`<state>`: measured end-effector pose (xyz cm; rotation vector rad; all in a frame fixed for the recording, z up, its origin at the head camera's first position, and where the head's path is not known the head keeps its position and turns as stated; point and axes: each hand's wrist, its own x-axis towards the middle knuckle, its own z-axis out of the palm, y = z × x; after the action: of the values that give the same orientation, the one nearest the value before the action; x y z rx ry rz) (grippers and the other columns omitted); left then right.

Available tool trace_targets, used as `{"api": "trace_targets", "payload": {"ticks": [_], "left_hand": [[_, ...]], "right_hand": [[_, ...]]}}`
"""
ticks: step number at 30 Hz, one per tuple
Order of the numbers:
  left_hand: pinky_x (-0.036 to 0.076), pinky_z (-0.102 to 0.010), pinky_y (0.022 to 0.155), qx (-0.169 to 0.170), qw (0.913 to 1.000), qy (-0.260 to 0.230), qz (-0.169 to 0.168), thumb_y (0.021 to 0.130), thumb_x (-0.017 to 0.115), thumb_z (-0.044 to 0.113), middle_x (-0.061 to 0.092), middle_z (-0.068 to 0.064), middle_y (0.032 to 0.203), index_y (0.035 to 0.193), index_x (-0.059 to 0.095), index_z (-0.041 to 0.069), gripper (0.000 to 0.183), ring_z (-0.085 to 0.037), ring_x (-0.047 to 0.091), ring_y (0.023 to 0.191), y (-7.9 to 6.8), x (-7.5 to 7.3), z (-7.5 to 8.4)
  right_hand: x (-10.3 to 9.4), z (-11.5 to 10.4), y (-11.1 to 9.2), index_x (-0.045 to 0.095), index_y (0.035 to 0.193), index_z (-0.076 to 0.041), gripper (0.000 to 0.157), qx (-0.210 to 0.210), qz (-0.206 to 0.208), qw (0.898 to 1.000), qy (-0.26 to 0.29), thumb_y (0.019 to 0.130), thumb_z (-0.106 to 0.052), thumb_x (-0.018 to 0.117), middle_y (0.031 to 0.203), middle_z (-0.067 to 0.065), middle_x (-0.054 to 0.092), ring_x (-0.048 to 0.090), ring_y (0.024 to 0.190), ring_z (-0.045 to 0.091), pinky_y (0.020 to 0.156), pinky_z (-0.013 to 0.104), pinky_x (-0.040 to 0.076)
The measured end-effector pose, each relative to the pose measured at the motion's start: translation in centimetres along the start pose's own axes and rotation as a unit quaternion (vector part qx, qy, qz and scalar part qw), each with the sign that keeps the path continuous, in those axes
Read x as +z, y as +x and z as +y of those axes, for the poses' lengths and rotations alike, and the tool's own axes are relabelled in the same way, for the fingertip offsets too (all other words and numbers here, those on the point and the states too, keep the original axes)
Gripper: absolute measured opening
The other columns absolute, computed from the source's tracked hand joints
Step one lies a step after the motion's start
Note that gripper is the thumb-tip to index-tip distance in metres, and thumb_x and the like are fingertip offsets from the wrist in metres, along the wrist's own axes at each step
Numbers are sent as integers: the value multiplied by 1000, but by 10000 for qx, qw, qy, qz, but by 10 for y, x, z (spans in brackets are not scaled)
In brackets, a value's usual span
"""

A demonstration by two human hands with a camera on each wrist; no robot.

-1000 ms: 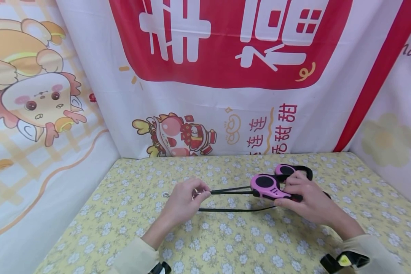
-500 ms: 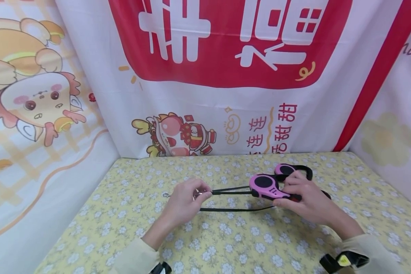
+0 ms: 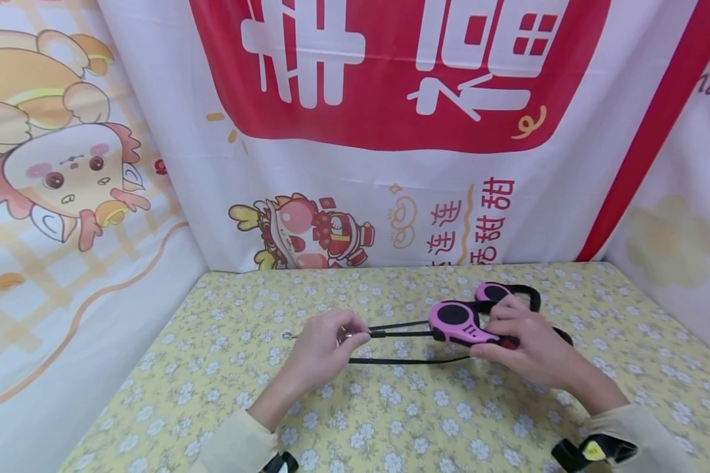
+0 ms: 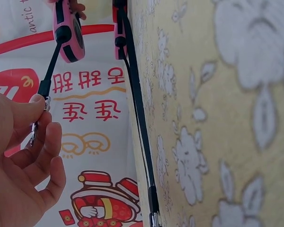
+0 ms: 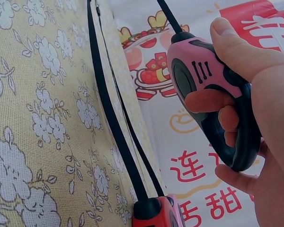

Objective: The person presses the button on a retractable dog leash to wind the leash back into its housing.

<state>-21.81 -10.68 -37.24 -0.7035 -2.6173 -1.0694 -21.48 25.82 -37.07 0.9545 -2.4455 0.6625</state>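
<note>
My right hand (image 3: 523,338) grips the black handle of a pink retractable dog leash (image 3: 452,322), fingers curled through its loop, and holds it above the table. From its nose a short black strap runs left to a metal clip (image 4: 34,135), which my left hand (image 3: 325,345) pinches between thumb and fingers. A second pink leash (image 3: 492,292) lies behind. Partly hidden under my right hand is a red leash (image 5: 151,215). Both lie on the table with their black straps stretched leftward; the red one's strap (image 3: 399,361) runs nearer me.
A flowered yellow cloth (image 3: 390,420) covers the table. Left of my left hand a metal clip (image 3: 286,336) lies on it. Printed white-and-red fabric (image 3: 355,171) hangs along the table's back edge, with more printed fabric at both sides.
My left hand has shifted slightly right with the clip, and the pink leash in my right hand has moved slightly left, so the two are a little closer. Both grips look the same.
</note>
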Motion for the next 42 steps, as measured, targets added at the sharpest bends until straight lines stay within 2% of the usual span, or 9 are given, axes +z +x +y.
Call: {"api": "trace_targets", "payload": {"ticks": [15, 26, 31, 36, 42], "left_hand": [[49, -22, 63, 100, 9999, -89, -68, 100, 75, 22, 72, 12, 86, 93, 75, 24, 7, 0, 57, 70, 0, 2, 0], [47, -24, 60, -108, 9998, -115, -151, 100, 75, 26, 70, 10, 81, 90, 74, 24, 10, -5, 55, 67, 0, 1, 4], [46, -23, 58, -51, 9998, -125, -138, 99, 76, 27, 70, 7, 79, 89, 74, 23, 11, -4, 53, 63, 0, 2, 3], [46, -23, 56, -76, 9998, -154, -131, 98, 77, 28, 67, 12, 75, 89, 74, 22, 11, -4, 53, 61, 0, 1, 5], [47, -23, 56, -148, 9997, -173, -119, 98, 77, 27, 68, 12, 76, 90, 74, 22, 11, -4, 55, 63, -1, 0, 5]], "right_hand": [[0, -3, 0, 55, 69, -36, 39, -28, -105, 9999, -28, 86, -27, 88, 79, -8, 42, 32, 85, -2, 70, 25, 30], [0, -6, 2, 51, 67, -35, 42, -25, -190, 9998, -6, 87, -28, 88, 79, -7, 35, 30, 84, -1, 71, 27, 29], [-1, -7, 2, 51, 67, -36, 42, -30, -190, 9998, -29, 87, -29, 88, 80, -11, 32, 30, 85, -1, 72, 27, 29], [1, -9, 3, 53, 68, -37, 41, -185, -160, 9997, -36, 86, -29, 88, 79, -11, 35, 31, 86, -1, 71, 25, 29], [2, -12, 4, 51, 67, -37, 42, -154, -206, 9996, -129, 87, -31, 87, 77, -7, 39, 31, 87, -2, 71, 25, 29]]}}
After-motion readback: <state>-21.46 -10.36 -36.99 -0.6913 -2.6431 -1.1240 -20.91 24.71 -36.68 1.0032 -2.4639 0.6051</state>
